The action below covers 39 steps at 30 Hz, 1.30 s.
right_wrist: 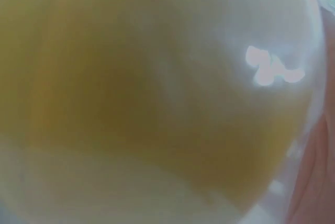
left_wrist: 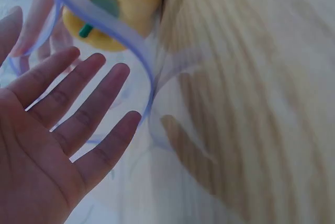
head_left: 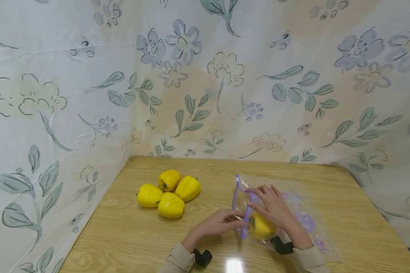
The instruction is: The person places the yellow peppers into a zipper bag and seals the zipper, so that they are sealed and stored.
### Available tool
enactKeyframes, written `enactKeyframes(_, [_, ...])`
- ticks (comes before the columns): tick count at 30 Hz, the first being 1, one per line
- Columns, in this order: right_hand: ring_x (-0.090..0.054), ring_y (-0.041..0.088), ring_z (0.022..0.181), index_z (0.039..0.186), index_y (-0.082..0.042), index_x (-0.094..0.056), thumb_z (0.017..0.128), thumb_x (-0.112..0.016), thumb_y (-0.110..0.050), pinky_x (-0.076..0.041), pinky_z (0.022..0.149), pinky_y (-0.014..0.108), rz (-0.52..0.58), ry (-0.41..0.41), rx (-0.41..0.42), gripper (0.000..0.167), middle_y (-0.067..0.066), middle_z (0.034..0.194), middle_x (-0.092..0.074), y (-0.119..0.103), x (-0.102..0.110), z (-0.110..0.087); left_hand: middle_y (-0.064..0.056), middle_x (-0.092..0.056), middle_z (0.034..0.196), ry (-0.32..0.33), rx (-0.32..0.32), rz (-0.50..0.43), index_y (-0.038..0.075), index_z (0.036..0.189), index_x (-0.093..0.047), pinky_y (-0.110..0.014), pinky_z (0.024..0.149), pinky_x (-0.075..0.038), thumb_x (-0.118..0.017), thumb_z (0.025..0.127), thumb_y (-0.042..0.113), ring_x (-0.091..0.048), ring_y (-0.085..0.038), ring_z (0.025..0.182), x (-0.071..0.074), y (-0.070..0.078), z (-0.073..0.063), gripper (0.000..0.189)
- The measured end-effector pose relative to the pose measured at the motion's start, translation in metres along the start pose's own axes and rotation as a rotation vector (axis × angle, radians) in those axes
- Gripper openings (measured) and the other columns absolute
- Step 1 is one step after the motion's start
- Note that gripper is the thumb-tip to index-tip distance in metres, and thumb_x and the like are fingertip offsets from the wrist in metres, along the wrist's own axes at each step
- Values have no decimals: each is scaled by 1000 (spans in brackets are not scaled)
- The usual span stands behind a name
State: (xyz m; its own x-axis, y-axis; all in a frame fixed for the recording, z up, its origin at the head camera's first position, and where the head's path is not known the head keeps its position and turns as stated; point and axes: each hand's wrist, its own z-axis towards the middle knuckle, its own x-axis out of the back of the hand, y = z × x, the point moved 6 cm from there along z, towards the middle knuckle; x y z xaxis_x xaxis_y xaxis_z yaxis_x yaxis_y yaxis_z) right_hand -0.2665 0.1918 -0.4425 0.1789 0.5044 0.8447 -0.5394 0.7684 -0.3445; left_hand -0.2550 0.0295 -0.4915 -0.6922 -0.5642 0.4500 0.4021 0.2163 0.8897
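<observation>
A clear zip bag (head_left: 314, 235) with a purple rim lies on the right of the table, its mouth spread toward the left. Inside it, near the mouth, sits a yellow bell pepper (head_left: 261, 226) with a green stem. My left hand (head_left: 222, 222) is at the mouth with its fingers stretched out; the left wrist view shows the palm (left_wrist: 47, 130) holding nothing, fingertips by the purple rim. From above, my right hand (head_left: 271, 204) holds the bag at the rim between thumb and fingers. The pepper (right_wrist: 131, 93) fills the right wrist view, blurred behind plastic.
Several more yellow bell peppers (head_left: 171, 205) stand grouped on the left of the wooden table (head_left: 123, 242). A flower-patterned cloth (head_left: 205, 87) hangs behind and at both sides. Black wrist mounts (head_left: 203, 258) sit at both cuffs.
</observation>
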Motion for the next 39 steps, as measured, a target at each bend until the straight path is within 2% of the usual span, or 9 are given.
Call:
enactKeyframes(7, [-53, 21, 101, 123, -30, -54, 88, -60, -40, -17, 104, 63, -13, -2, -5, 38, -3, 105, -53, 1, 0, 0, -3, -56, 130, 37, 14, 89, 11, 132, -51, -26, 94, -46, -47, 97, 34, -57, -8, 108, 15, 4, -8, 42])
enactKeyframes(12, [-52, 20, 101, 124, -29, -54, 88, -60, -41, -17, 104, 64, -24, -8, 0, 39, -3, 105, -53, 0, 0, 0, -3, -55, 130, 74, 62, 141, 11, 132, -51, -31, 95, -45, -47, 97, 34, -56, -14, 110, 29, 7, -15, 42])
enactKeyframes(15, [-52, 20, 101, 124, -30, -54, 88, -59, -41, -16, 105, 63, -24, -14, -1, 38, -3, 105, -53, -1, -1, 0, 0, -56, 129, 110, 91, 169, 13, 131, -52, -36, 97, -44, -47, 96, 39, -56, -16, 110, 36, 8, -20, 44])
enactKeyframes(18, [-51, 21, 102, 125, -30, -54, 89, -58, -41, -15, 105, 63, -27, -20, -5, 38, -3, 105, -53, -1, -2, 0, 1, -56, 128, 142, 87, 189, 14, 130, -53, -40, 96, -45, -47, 95, 44, -56, -18, 110, 42, 8, -26, 47])
enactKeyframes(27, [-50, 22, 103, 125, -31, -54, 89, -58, -43, -14, 107, 61, -36, -27, -21, 38, -3, 106, -53, 1, -2, -2, 5, -58, 125, 187, 86, 257, 23, 128, -54, -42, 95, -46, -48, 93, 47, -56, -13, 109, 54, 8, -44, 43])
enactKeyframes(31, [-50, 21, 102, 125, -31, -54, 89, -58, -43, -15, 107, 62, -40, -26, -21, 38, -3, 106, -53, 1, -2, -3, 6, -58, 125, 212, 71, 327, 20, 128, -55, -40, 95, -47, -48, 93, 47, -55, -15, 110, 60, 10, -53, 45])
enactKeyframes(39, [-50, 19, 100, 124, -32, -54, 89, -58, -43, -15, 107, 61, -36, -22, -14, 38, -5, 105, -53, -2, 0, -2, 9, -58, 125, 306, 53, 544, 20, 125, -57, -35, 97, -45, -52, 93, 42, -53, -12, 115, 80, 16, -74, 39])
